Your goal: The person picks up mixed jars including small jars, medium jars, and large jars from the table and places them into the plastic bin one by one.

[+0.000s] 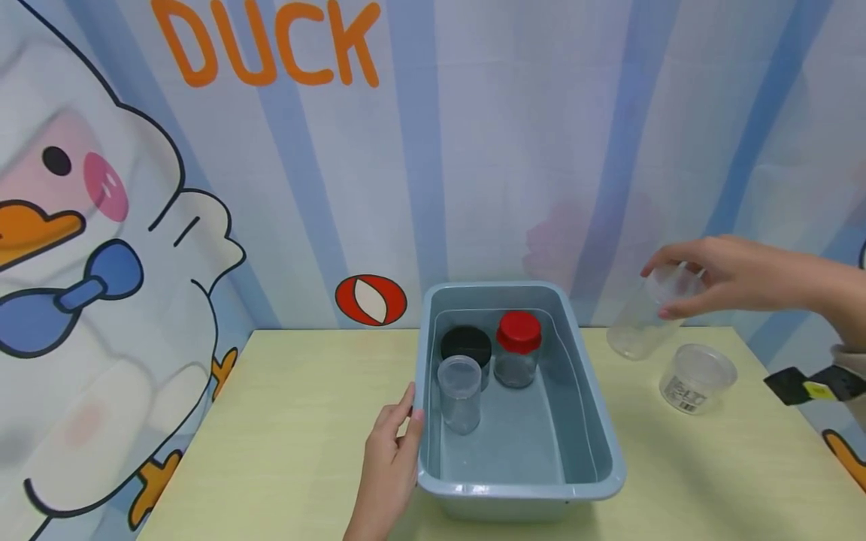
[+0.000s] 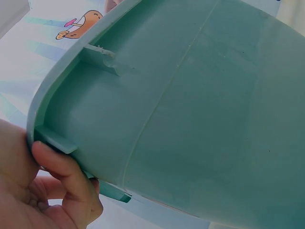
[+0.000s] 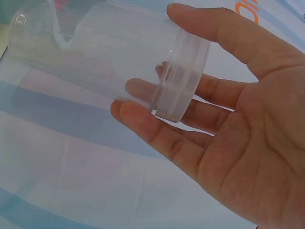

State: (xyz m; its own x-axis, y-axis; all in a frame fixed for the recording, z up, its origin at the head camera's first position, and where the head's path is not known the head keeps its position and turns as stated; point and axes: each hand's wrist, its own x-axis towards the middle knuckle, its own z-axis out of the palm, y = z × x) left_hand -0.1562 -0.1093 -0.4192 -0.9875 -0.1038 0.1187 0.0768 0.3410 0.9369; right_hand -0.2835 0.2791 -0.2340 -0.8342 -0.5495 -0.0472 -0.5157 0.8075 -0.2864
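Observation:
A grey-blue plastic basin (image 1: 528,490) stands on the table, and my left hand (image 1: 391,454) grips its left rim. In the left wrist view, fingers (image 2: 66,174) curl at the rim below the basin's edge (image 2: 71,64). My right hand (image 1: 737,278) holds a tall clear plastic jar (image 1: 636,330) by its lidded top, thumb and fingers around the lid (image 3: 183,76). The jar leans, its base low over the table's back right. Inside the basin are a red-lidded jar (image 1: 518,349), a black-lidded jar (image 1: 465,344) and a small clear jar (image 1: 460,398).
A short, wide clear tub (image 1: 697,379) with a printed label stands on the table right of the basin. The pale yellow table (image 1: 304,421) ends at the back against a hanging cloth (image 1: 487,150) with a duck print.

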